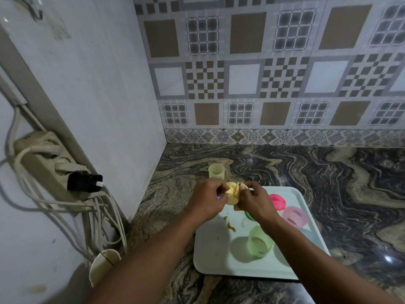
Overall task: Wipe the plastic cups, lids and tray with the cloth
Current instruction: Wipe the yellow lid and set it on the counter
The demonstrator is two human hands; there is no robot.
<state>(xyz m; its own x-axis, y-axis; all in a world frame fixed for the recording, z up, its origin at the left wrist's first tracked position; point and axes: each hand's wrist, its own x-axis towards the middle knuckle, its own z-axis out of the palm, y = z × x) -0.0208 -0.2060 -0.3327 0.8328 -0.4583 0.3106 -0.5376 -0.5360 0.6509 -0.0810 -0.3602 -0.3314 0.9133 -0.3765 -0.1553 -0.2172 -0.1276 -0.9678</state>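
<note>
My left hand (207, 197) holds a pale yellow lid (231, 195) above the far left corner of the white tray (215, 253). My right hand (255, 201) presses a crumpled beige cloth (237, 207) against that lid. A yellow cup (216, 171) stands upright on the counter just behind my hands. On the tray sit a pink lid (277, 201), a pink cup (294, 216) lying tilted, a green cup (260, 241) on its side, and a green lid (249, 215) mostly hidden under my right wrist. Brown smears (230, 226) mark the tray.
A dark swirled marble counter (328, 176) meets a patterned tile wall behind. On the left wall hangs a power strip (50, 165) with a black plug (84, 182) and several white cables. A white cup-like holder (103, 266) sits low on that wall.
</note>
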